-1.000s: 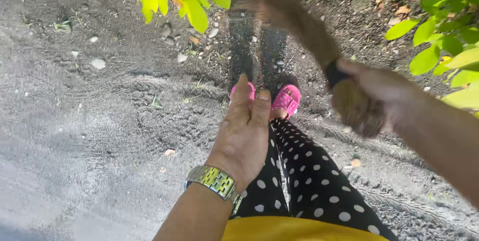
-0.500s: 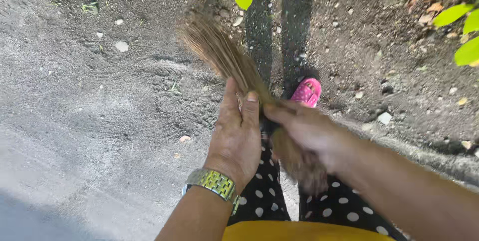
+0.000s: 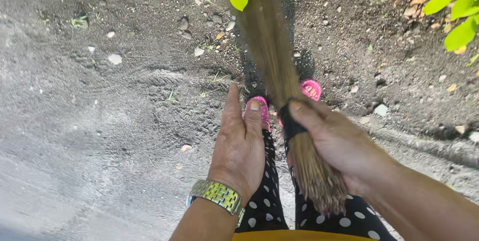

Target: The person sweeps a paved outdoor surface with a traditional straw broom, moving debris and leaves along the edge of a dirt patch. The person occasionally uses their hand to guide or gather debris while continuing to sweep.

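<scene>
In right hand (image 3: 344,144) — broom (image 3: 279,71).

The broom (image 3: 279,71) has swung from leftward to straight ahead, both sandals now showing

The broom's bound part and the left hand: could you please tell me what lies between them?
In the head view, only a narrow gap, showing a pink sandal and polka-dot trousers, separates the left hand from the broom.

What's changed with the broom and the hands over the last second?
The right hand swung the stick broom from out at the right to the middle, bristles now pointing up and away over the pink sandals. The left hand stayed flat and open beside it, wristwatch on.
</scene>
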